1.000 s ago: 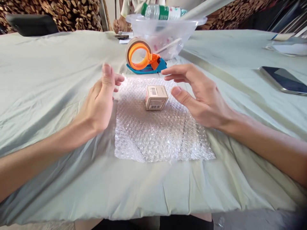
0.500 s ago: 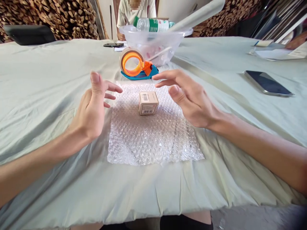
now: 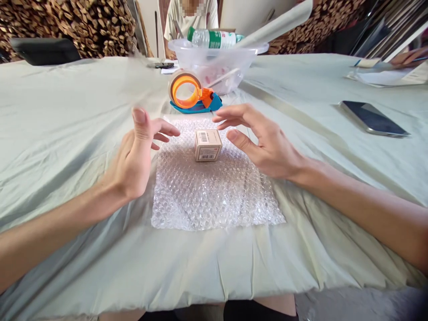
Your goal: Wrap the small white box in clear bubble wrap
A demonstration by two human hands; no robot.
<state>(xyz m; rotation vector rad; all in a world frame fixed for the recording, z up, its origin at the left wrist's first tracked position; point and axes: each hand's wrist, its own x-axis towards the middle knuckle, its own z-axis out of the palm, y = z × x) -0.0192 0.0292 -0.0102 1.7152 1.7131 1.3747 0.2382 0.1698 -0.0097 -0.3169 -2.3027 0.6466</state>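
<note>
A small beige cardboard box (image 3: 207, 146) with printed labels and barcodes rests on a sheet of bubble wrap (image 3: 214, 196). To the box's left, my left hand (image 3: 137, 156) hovers with its thumb up and fingers reaching toward the box, holding nothing. My right hand (image 3: 259, 140) is on the other side, fingers curved and apart, close to the box but not visibly touching it. Just beyond the far edge of the wrap stands an orange and blue tape dispenser (image 3: 190, 96) with a roll of tape in it.
A clear plastic basin (image 3: 217, 67) behind the dispenser holds a green-labelled bottle (image 3: 214, 38) and a long white roll (image 3: 277, 22). A phone (image 3: 374, 118) lies at right, a black case (image 3: 47, 50) far left. Across the table (image 3: 83, 98) sits a person (image 3: 190, 20).
My left hand has come slightly inward toward the box. My right hand's fingers and thumb have also drawn nearer to it. The box stays on the wrap.
</note>
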